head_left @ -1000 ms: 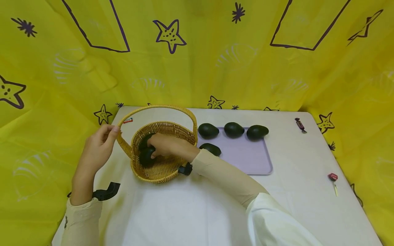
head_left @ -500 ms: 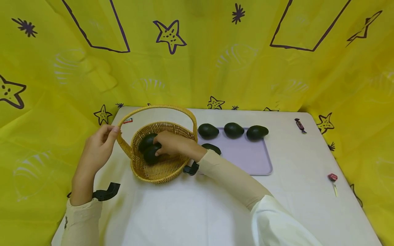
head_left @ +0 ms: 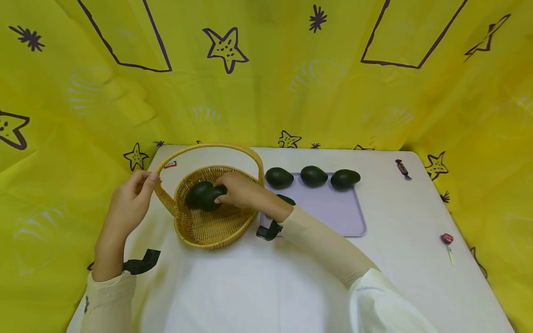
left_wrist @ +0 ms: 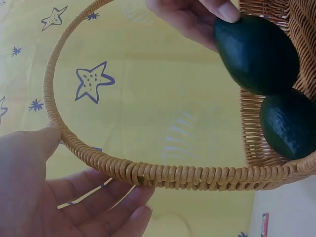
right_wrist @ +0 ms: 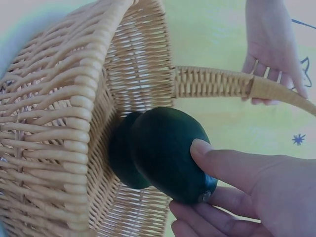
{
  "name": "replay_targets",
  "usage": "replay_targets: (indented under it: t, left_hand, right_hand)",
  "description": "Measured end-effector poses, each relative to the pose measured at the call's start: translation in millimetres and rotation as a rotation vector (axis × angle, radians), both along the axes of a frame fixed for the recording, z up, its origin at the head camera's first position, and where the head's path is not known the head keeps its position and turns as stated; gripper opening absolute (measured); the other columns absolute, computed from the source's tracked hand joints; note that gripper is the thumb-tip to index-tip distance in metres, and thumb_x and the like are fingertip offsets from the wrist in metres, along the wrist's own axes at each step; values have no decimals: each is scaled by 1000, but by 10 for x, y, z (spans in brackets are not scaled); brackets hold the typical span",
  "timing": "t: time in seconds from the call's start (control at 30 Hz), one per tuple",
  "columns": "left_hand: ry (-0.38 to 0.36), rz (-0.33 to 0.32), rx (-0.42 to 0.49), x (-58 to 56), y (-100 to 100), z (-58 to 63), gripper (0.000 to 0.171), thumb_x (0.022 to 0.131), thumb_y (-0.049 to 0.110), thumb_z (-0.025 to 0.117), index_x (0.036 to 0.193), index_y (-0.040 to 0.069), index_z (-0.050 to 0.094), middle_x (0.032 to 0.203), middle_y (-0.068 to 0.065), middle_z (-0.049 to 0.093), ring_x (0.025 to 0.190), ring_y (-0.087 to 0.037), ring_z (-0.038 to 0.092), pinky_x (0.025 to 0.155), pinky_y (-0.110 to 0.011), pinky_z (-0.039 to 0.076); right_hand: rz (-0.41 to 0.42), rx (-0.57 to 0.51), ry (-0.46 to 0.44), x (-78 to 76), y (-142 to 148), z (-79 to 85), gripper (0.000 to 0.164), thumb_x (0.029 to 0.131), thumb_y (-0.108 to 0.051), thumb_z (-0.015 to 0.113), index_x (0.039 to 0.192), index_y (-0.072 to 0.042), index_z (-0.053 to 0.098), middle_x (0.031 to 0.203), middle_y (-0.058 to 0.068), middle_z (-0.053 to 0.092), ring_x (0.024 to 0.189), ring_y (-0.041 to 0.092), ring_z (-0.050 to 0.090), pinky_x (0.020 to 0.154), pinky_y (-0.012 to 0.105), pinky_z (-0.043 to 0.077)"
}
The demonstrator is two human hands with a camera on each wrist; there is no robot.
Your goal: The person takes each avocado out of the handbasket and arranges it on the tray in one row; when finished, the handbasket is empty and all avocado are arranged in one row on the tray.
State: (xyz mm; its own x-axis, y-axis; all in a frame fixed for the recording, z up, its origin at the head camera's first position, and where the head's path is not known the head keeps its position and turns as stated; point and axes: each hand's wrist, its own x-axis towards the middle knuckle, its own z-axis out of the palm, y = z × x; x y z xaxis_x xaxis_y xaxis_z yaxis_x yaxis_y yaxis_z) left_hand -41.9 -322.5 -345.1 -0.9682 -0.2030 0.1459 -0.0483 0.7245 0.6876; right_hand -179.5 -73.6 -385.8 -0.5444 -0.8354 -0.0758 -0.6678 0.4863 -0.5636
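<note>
My left hand (head_left: 131,201) holds the handle of a wicker basket (head_left: 216,240) on its left side, thumb on one side and fingers on the other. Inside the basket my right hand (head_left: 239,190) pinches one avocado (right_wrist: 170,153) between thumb and fingers. A second avocado (left_wrist: 289,123) lies in the basket, against the held one. In the head view the right hand partly covers the held fruit.
A lilac tray (head_left: 333,217) right of the basket bears several avocados along its far edge and one partly hidden by my right arm. A wrapped candy (head_left: 402,170) and a lollipop (head_left: 447,239) lie at right; a small red-and-white wrapper (head_left: 170,164) lies behind the basket.
My right hand has moved to the right and slightly up within the basket, bringing the avocado it grips along. The left hand stays on the handle.
</note>
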Motion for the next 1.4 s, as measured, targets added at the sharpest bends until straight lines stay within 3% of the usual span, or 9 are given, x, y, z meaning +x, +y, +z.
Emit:
replay_targets:
  t: [0.1, 0.3, 0.37, 0.53, 0.93, 1.2, 1.4]
  left_hand:
    - [-4, 5, -5, 7, -7, -5, 52, 114, 48, 40, 130, 3, 61, 127, -22, 71, 123, -40, 62, 90, -43, 43]
    - [-13, 16, 7, 9, -19, -16, 52, 114, 48, 41, 130, 3, 62, 129, -21, 70, 127, -40, 59, 93, -47, 44]
    - [-10, 22, 4, 15, -18, -8, 52, 113, 48, 41, 129, 3, 62, 130, -21, 70, 126, -38, 60, 93, -42, 44]
    - [-2, 28, -7, 23, -4, 8, 53, 113, 50, 41, 127, 4, 62, 129, -20, 70, 124, -36, 61, 90, -32, 41]
    - [-4, 28, -11, 10, 5, -12, 52, 113, 49, 41, 127, 4, 62, 128, -21, 71, 122, -36, 61, 88, -33, 41]
    - [-9, 15, -8, 1, 12, 8, 53, 113, 50, 41, 127, 3, 62, 130, -22, 70, 123, -37, 61, 88, -34, 42]
    - [-2, 17, -19, -3, 11, 19, 53, 113, 50, 40, 127, 3, 62, 129, -22, 70, 123, -37, 62, 89, -34, 41]
  right_hand:
    - [-34, -29, -17, 26, 58, 29, 40, 99, -26, 78, 131, -2, 72, 121, 8, 75, 95, 15, 59, 84, 27, 46]
    - [-60, -74, -51, 108, 189, 103, 45, 98, -27, 79, 135, -3, 70, 130, 9, 74, 113, 18, 65, 94, 30, 50]
    - [-60, -95, -63, 139, 237, 123, 46, 98, -26, 79, 137, -4, 69, 131, 9, 73, 116, 19, 65, 95, 30, 51]
    - [-53, -131, -44, 207, 397, 152, 48, 98, -27, 79, 139, -5, 68, 133, 9, 72, 118, 19, 63, 96, 32, 50]
    - [-52, -209, -11, 260, 1008, 123, 47, 98, -32, 79, 138, -9, 70, 122, 3, 71, 102, 19, 65, 85, 30, 54]
    - [-128, -238, -101, 230, 1418, 40, 48, 96, -34, 80, 137, -12, 70, 126, 2, 69, 115, 19, 68, 100, 42, 56]
    - [-139, -287, -157, 192, 1668, -39, 48, 95, -29, 82, 139, -13, 70, 133, 3, 70, 118, 20, 68, 102, 45, 55]
